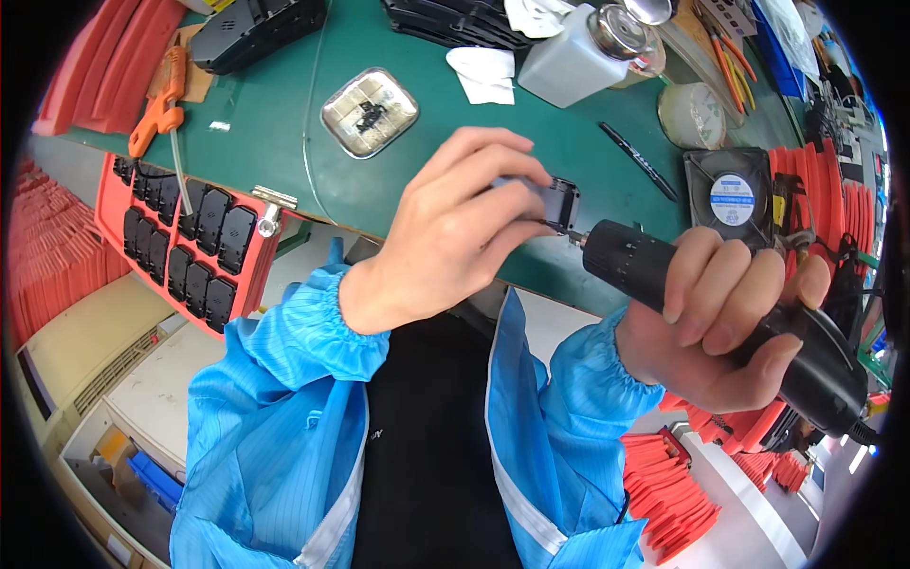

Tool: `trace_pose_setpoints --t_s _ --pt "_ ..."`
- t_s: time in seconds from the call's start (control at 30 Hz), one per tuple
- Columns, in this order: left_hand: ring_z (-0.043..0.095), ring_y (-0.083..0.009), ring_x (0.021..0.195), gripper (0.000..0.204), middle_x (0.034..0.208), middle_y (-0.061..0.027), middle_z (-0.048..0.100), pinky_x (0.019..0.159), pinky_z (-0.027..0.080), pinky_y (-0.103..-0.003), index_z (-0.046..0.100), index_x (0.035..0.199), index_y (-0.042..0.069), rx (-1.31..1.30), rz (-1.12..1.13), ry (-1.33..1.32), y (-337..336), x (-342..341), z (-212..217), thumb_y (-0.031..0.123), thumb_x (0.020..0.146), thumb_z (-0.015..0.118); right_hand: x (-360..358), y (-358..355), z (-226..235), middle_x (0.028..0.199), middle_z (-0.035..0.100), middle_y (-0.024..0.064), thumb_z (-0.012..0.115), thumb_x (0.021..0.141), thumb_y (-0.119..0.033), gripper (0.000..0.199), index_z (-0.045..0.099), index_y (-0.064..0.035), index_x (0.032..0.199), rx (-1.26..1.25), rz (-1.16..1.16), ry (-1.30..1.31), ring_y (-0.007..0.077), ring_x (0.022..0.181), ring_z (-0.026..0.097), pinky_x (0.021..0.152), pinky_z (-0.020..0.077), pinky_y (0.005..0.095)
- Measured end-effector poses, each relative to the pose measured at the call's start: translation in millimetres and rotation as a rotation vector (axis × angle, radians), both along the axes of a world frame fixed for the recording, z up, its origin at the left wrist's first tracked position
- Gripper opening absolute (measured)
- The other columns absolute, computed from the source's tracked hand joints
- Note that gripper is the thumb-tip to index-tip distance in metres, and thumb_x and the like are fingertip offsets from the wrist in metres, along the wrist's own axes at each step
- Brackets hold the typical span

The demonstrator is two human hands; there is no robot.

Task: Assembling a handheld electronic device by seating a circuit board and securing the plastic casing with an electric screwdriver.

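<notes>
My left hand (463,223) is closed round a small dark device with a black frame (565,201); most of it is hidden behind my fingers. My right hand (725,318) wraps round a black electric screwdriver (630,264) with a cord at its rear end. The driver lies almost level, its tip pointing left at the lower edge of the device, beside my left fingertips. Whether the bit sits in a screw is too small to tell. Beyond my left hand stands a square metal dish (370,112) with small dark screws in it.
On the green table (261,123) are a white bottle (573,62), a black pen (637,161), a tape roll (692,116) and a black fan (728,197). An orange glue gun (161,109) lies at the left, above a red tray (112,204) of black parts.
</notes>
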State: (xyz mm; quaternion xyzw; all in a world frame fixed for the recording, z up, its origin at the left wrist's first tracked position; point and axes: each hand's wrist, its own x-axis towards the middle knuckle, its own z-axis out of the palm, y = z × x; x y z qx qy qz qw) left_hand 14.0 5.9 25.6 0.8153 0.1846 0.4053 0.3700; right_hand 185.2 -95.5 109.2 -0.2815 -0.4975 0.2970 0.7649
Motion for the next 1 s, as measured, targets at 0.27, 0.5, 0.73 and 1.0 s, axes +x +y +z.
trace_pose_setpoints --t_s 0.27,0.5,0.73,1.0 --pt "0.067 -0.0329 0.109 0.022 0.105 -0.009 0.073 0.088 0.057 -0.042 0.074 0.09 0.003 0.303 0.388 0.201 55 -57 -15 0.001 0.073 0.088 5 -3 -13 0.071 0.049 -0.0016 0.056 0.104 -0.026 0.031 0.049 -0.0077 0.128 -0.047 -0.042 -0.075 0.0096 0.057 0.047 0.057 0.0416 0.0298" --pt "0.066 -0.0348 0.115 0.032 0.113 -0.0099 0.074 0.096 0.056 -0.045 0.077 0.103 0.003 0.236 0.338 0.279 57 -55 -5 0.009 0.075 0.09 15 -18 -21 0.07 0.052 0.0045 0.066 0.099 -0.015 0.042 0.039 -0.0107 0.13 -0.106 -0.176 -0.031 0.0185 0.055 0.05 0.054 0.045 0.0357" --pt "0.06 -0.0366 0.128 0.07 0.133 -0.0125 0.067 0.105 0.052 -0.047 0.07 0.132 0.003 0.101 -0.009 0.333 10 -19 -15 0.018 0.068 0.094 9 -5 -35 0.067 0.05 0.0032 0.064 0.097 -0.014 0.039 0.039 -0.0095 0.126 -0.144 -0.236 -0.039 0.0165 0.052 0.047 0.053 0.0437 0.0354" --pt "0.061 -0.0369 0.121 0.073 0.127 -0.0125 0.067 0.101 0.052 -0.047 0.069 0.133 0.003 0.08 -0.014 0.334 9 -14 -20 0.009 0.064 0.093 7 -3 -38 0.065 0.053 0.0043 0.074 0.091 -0.006 0.049 0.037 -0.0108 0.123 -0.163 -0.225 0.007 0.0172 0.05 0.05 0.052 0.0476 0.0378"
